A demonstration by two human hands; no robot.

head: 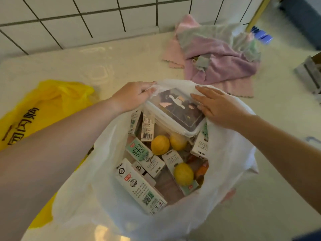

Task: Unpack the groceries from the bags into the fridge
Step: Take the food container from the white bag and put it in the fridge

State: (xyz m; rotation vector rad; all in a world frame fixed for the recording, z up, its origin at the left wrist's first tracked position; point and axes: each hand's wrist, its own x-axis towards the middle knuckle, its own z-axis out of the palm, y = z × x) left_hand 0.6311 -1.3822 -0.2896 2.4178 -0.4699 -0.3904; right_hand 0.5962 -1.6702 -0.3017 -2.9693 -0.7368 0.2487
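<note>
White bag (pixel 83 197) rim pinched by left fingers (pixel 147 88); right fingers (pixel 201 100) flat, open on container (pixel 175 115).

A pale, cream-coloured desk (pixel 73 66) fills most of the scene, its glossy top catching soft reflections of overhead light. Along the far edge rises a wall of white square tiles (pixel 78 16) with dark grout lines. At the far right a yellow vertical edge (pixel 257 14) (perhaps a frame) stands beside a pale floor (pixel 278 18), with something dark grey (pixel 304 20) beyond.
</note>
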